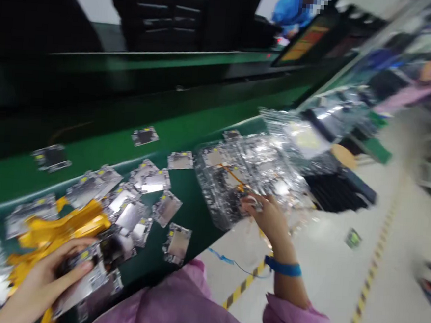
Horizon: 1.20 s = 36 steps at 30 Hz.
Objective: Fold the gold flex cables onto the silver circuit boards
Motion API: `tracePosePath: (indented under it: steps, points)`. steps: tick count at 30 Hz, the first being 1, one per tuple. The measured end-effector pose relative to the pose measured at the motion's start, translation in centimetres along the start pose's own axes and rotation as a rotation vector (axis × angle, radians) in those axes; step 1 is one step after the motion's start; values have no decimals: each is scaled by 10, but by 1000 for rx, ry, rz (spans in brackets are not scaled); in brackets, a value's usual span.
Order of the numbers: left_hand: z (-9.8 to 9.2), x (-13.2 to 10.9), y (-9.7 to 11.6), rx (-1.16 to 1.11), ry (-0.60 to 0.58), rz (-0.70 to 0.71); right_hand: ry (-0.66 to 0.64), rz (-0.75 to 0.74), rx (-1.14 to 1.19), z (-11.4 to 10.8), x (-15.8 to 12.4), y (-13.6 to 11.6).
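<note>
My left hand (54,273) is closed around a small circuit board (87,278) with silver metal shields, at the lower left. Beside it lies a heap of yellow-orange flexible strips (67,225). Out to the right, my right hand (265,216) reaches over a clear plastic tray (212,200) with circuit boards in its pockets. Its fingers are bent together at the tray; what they hold is blurred. A thin orange strip (231,176) runs close to the fingertips. Several loose boards (178,242) lie on the green table between my hands.
More clear trays (287,132) are stacked to the right, near a black ribbed tray (341,190) and a round tan piece (343,156). Further boards (145,136) lie on the green conveyor. A blue wrist strap (285,267) trails a cord. A person in blue (290,11) is across the line.
</note>
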<state>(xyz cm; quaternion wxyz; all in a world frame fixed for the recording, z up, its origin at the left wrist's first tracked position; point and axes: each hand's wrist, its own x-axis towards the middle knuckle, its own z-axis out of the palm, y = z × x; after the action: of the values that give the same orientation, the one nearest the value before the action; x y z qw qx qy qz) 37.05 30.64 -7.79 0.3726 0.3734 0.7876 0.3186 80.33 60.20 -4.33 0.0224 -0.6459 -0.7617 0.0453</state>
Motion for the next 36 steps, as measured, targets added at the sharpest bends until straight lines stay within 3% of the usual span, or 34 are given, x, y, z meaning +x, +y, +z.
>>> tracePosePath:
  steps: [2,4,6,8,11,13,16,18,21,26,32,36]
  points:
    - [-3,-9,-5,-73,32,-105,108,-138,39,-5,-8,-22]
    - [-4,-14,-3,-163,119,-177,186,-286,254,-14,-26,-62]
    - [-3,-16,3,-239,224,-188,52,-524,585,-24,-51,-117]
    - [-1,-17,9,-311,275,-157,-193,-728,771,-24,-74,-179]
    - [-6,-23,1,-387,311,-121,-392,-867,706,-1,-86,-264]
    - [-15,-32,-17,-374,414,-157,-412,-924,551,25,-80,-306]
    - [-30,-49,-50,-307,612,-272,-376,-1098,385,60,-69,-351]
    - [-37,-59,-65,-293,662,-337,-348,-1236,330,77,-65,-374]
    - [-40,-63,-72,-302,653,-368,-314,-1359,272,91,-66,-403]
    - [-44,-53,-68,-318,581,-336,-272,-1333,193,103,-74,-438]
    - [-53,-45,-69,-276,564,-315,-318,-1289,200,103,-78,-444]
    - [-56,-38,-56,-257,472,-298,-350,-1271,271,92,-69,-437]
